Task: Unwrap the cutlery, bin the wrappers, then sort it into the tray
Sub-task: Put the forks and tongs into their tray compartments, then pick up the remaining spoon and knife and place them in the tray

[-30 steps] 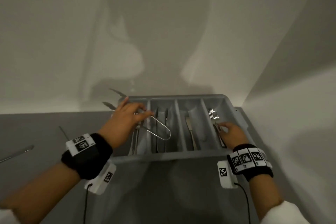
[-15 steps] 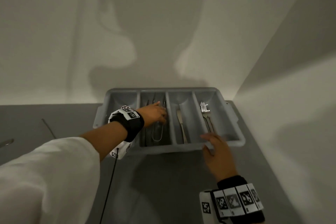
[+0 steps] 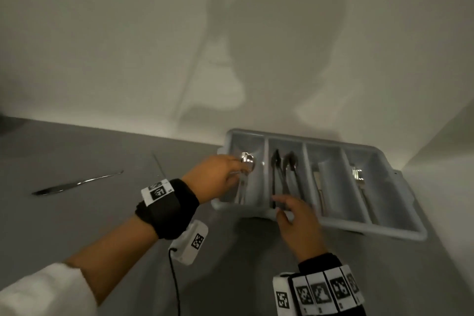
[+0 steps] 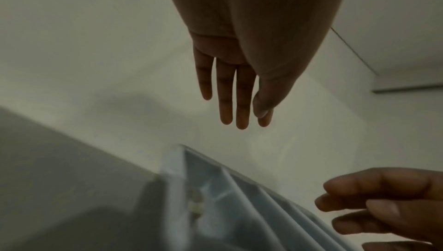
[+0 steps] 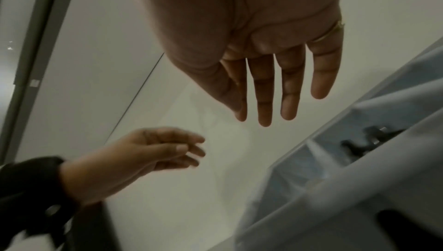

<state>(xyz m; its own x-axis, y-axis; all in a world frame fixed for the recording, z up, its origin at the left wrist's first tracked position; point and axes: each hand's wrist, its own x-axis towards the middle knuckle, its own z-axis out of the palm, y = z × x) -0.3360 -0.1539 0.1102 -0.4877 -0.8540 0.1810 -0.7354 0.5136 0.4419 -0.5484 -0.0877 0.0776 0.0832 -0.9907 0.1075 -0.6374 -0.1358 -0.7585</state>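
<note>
Tray — lower right of the head view, on the table; tongs now lie in its second slot, released half a second ago. My left hand has moved over the spoons, fingers loose, empty; my right hand rests spread at the near rim. One knife remains at left — unsorted. Wrappers and bin: out of view.
</note>
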